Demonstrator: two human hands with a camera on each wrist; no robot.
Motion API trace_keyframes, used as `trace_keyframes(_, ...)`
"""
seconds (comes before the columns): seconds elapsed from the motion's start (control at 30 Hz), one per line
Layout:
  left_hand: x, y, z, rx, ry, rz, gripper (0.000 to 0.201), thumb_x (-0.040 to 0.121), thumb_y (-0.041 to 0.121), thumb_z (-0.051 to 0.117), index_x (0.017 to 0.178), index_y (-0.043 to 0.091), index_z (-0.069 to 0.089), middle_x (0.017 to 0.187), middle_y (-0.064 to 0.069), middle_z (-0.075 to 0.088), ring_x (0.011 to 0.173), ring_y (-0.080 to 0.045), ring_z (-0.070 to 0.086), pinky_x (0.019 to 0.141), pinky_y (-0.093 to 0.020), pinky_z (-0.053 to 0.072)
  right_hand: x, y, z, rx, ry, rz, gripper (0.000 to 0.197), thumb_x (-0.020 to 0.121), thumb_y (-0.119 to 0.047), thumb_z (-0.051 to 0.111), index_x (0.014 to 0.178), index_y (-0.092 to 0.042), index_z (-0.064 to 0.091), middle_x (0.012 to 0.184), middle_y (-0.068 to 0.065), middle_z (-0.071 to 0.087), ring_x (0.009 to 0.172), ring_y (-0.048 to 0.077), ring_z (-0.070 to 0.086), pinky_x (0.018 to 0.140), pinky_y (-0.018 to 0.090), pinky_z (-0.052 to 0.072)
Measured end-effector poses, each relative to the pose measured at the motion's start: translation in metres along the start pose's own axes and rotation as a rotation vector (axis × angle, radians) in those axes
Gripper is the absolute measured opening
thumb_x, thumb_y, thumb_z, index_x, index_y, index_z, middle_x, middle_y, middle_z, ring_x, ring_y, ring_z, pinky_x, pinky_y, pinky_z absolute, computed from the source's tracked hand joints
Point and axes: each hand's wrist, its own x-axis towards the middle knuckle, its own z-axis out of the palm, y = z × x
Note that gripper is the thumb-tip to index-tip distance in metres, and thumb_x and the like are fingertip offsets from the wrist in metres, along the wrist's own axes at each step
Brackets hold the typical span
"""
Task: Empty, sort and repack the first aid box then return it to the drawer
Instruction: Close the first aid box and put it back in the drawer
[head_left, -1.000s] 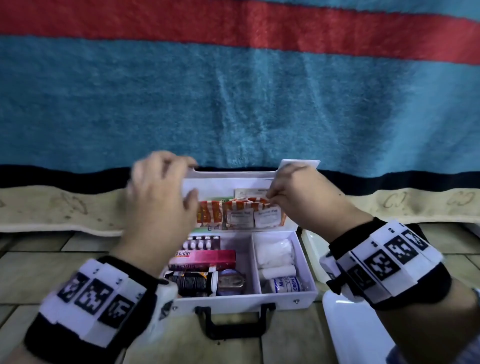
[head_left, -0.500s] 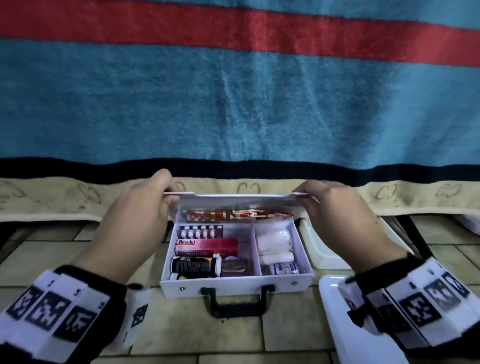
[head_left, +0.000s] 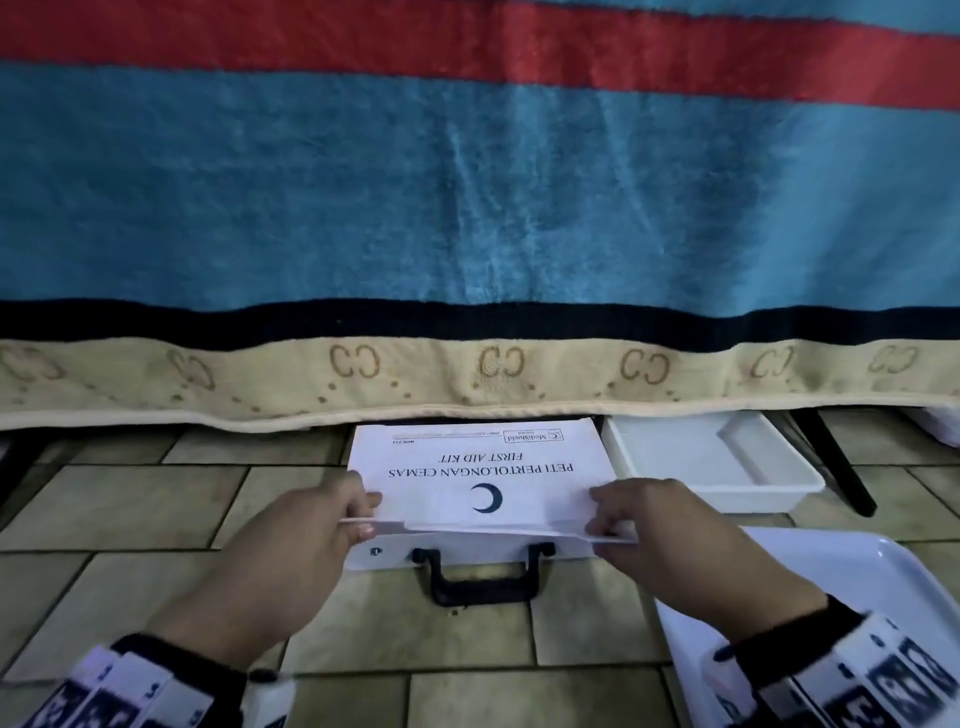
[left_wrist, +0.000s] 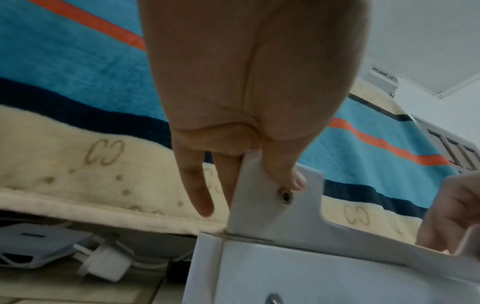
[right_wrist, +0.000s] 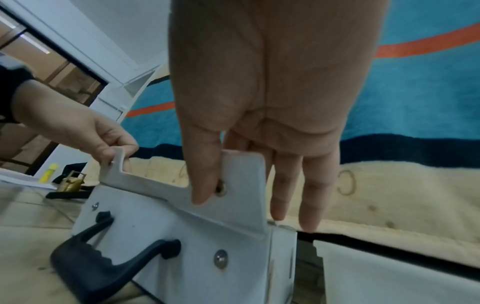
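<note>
Tiled floor (head_left: 156, 519) bearing the white first aid box (head_left: 483, 467), a white bin (head_left: 717, 467) just beside it, and a white tray (head_left: 857, 597) nearer right.

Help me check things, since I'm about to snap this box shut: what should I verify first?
1. Lid down over the first aid box: ok.
2. Left hand pinches the left flap tab: ok.
3. Right hand pinches the right flap tab: ok.
4. Tabs snapped onto the front studs: not ok, flap lifted off the front wall.
5. Handle clear of the flap: ok.
6. Nothing trapped under the lid: cannot tell.
</note>
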Motion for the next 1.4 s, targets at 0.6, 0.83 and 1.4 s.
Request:
trace_keyframes(0.6, 0.03, 0.01, 0.014, 0.335, -0.096, 0.097, 0.048, 0.061, 0.011, 0.082, 0.101, 0.024, 0.058, 0.106, 0.015, 0.046, 0.101, -0.009, 0.048, 0.084, -0.025, 0.045, 0.024, -0.002, 0.016, -0.32, -0.025, -0.054, 0.031, 0.077, -0.013, 0.064, 0.106, -0.023, 0.055, 0.094, -0.002, 0.06, 0.101, 0.019, 0.056, 0.09, 0.026, 0.041)
trace_keyframes(0.83, 0.035, 0.01, 0.012, 0.365, -0.115, 0.154, 0.051, 0.066, 0.015, 0.08, 0.107, 0.028, 0.052, 0.115, 0.015, 0.045, 0.097, -0.007, 0.055, 0.078, -0.019, 0.043, 0.029, -0.011, 0.02, -0.343, -0.021, -0.084, 0.031, 0.078, 0.0, 0.053, 0.086, -0.022, 0.033, 0.099, 0.007, 0.054, 0.093, 0.026, 0.055, 0.051, 0.022, 0.024)
trace_keyframes(1.4, 0.034, 0.043, 0.009, 0.67, -0.128, 0.194, 0.048, 0.075, 0.041, 0.068, 0.111, 0.029, 0.039, 0.112, 0.006, 0.044, 0.102, -0.016, 0.053, 0.074, -0.029, 0.043, 0.01, 0.034, 0.005, -0.017, 0.002, -0.023, 0.046, 0.078, -0.022, 0.071, 0.122, -0.027, 0.057, 0.126, -0.015, 0.054, 0.116, 0.006, 0.052, 0.086, 0.007, 0.037)
